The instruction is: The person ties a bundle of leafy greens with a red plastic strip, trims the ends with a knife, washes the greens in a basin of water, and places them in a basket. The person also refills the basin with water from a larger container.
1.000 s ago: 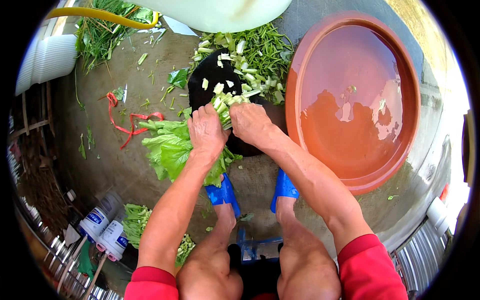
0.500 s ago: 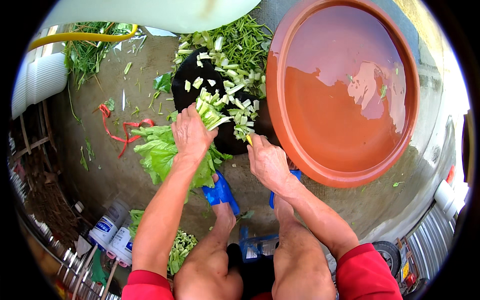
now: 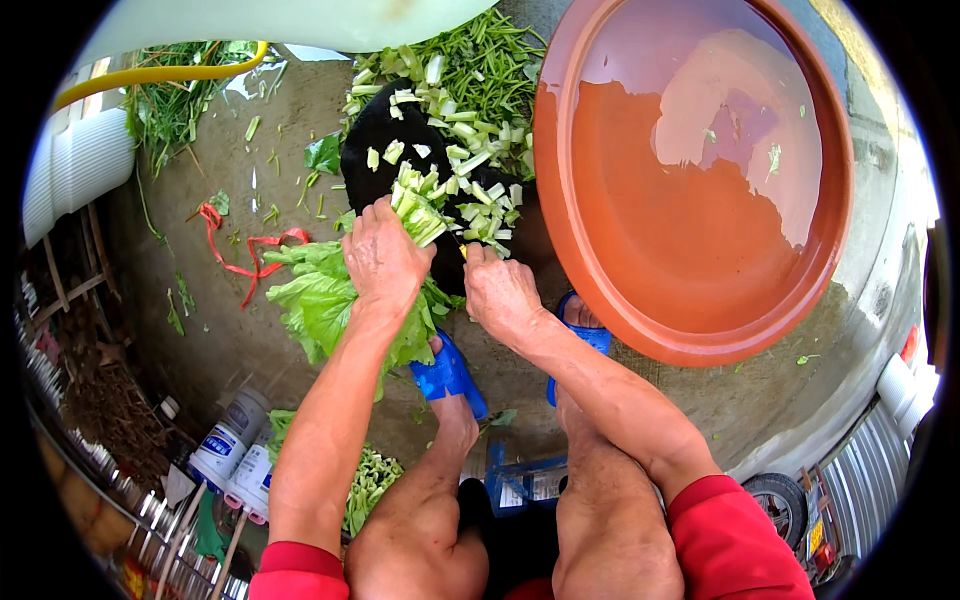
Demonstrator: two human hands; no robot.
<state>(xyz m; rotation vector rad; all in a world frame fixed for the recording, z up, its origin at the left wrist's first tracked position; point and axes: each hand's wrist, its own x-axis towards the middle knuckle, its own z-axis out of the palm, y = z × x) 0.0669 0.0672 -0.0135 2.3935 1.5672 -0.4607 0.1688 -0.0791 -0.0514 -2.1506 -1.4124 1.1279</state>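
My left hand (image 3: 382,255) is closed round a bunch of leafy greens (image 3: 318,290), its broad leaves hanging toward my feet and its cut pale stalks pointing away from me. Close on the right, my right hand (image 3: 502,295) is closed on a small knife (image 3: 464,252); only a bit of yellow handle shows clearly, and the blade is hardly visible by the stalk ends. Beneath both lies a black round-edged surface (image 3: 375,140), partly covered by chopped stalk pieces (image 3: 490,213). Beyond them is a heap of thin green cut stems (image 3: 490,75).
A large round terracotta-coloured basin (image 3: 690,345) holding water stands at the right. A red ribbon (image 3: 250,272) and plant scraps lie on the concrete floor at left. More chopped greens (image 3: 372,485) sit beside my left leg, near white buckets (image 3: 220,450). A yellow hose (image 3: 160,73) runs at upper left.
My right hand with the knife has moved left, closer to the stalk ends and my left hand. The left hand keeps its grip on the greens. The view has shifted slightly.
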